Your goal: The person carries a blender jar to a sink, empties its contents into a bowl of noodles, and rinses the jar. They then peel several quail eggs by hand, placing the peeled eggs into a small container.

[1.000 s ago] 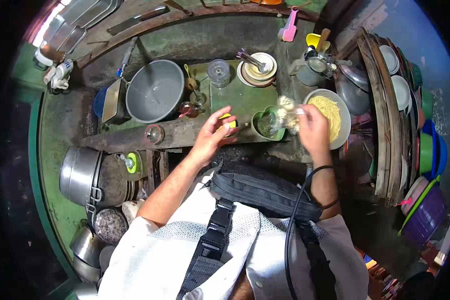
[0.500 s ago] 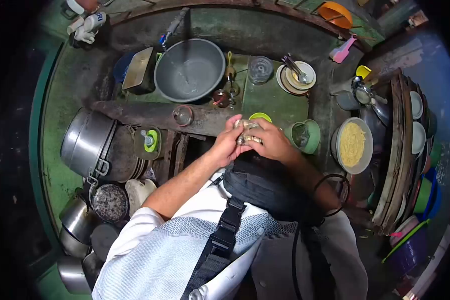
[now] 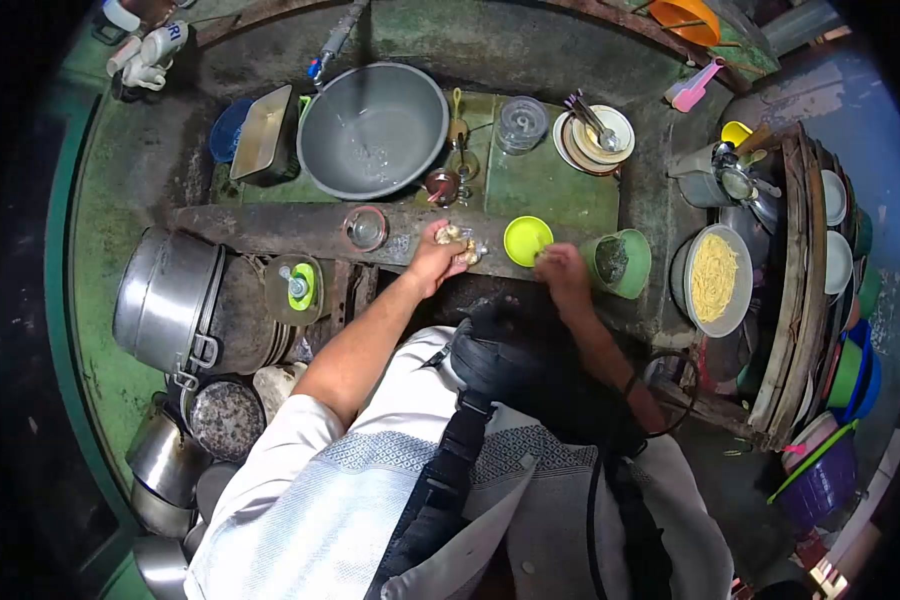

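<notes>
My left hand (image 3: 433, 265) is closed on a small clear plastic bag (image 3: 460, 243) with pale and brownish pieces inside; their kind is too small to make out. It is held above the ledge (image 3: 420, 222). My right hand (image 3: 562, 272) hovers at the lower right of a small yellow-green bowl (image 3: 527, 241), fingers bent together; whatever they hold is hidden by blur. To the right of that hand stands a green container (image 3: 634, 268) with something dark inside.
A grey basin (image 3: 373, 130) sits in the sink area under a tap. Stacked plates (image 3: 577, 150) with spoons lie at the back right. A bowl of yellow noodles (image 3: 713, 278) is at right. Big metal pots (image 3: 160, 290) stand at left. A glass jar (image 3: 366, 228) rests on the ledge.
My hands were together on the bag and have moved apart. The left has gone slightly left with the bag; the right has moved right, beside the yellow-green bowl, which now shows fully.
</notes>
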Tool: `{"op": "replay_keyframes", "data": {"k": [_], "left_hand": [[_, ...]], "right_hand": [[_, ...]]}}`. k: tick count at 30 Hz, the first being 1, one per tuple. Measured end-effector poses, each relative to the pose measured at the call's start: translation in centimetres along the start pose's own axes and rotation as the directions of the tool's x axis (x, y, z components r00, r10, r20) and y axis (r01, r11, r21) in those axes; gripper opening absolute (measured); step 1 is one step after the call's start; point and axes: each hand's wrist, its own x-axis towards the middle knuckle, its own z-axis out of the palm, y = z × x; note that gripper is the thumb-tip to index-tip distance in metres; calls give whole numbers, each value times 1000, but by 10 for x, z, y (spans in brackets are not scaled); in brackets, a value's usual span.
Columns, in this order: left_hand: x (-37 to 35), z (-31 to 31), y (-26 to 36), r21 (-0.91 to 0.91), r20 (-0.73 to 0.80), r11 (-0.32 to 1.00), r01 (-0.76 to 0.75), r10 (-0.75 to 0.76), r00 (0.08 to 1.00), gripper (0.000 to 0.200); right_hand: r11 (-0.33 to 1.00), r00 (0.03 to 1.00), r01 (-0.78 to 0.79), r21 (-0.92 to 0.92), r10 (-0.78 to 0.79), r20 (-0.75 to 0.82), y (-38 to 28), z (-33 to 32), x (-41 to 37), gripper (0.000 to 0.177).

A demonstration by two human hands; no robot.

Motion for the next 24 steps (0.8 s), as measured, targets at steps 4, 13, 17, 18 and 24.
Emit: {"op": "replay_keyframes", "data": {"k": [4, 13, 17, 18, 24], "left_hand": [[37, -21, -11, 323, -5, 944, -74, 80, 997, 51], [34, -20, 6, 807, 140, 408, -426, 569, 810, 48], [35, -17, 10, 840, 148, 345, -418, 595, 790, 49], [31, -16, 13, 892, 177, 249, -378, 578, 797, 50], [28, -31, 13, 952, 115, 170, -255, 571, 813, 48]], "right_hand": [[986, 980, -158, 45, 162, -119, -10, -26, -30, 27], [963, 950, -204, 176, 238, -201, -21, -29, -57, 27], [975, 958, -202, 94, 217, -187, -24, -26, -54, 28], [974, 957, -204, 95, 219, -191, -26, -23, -53, 28], [990, 979, -134, 49, 140, -146, -20, -20, -38, 28]]}}
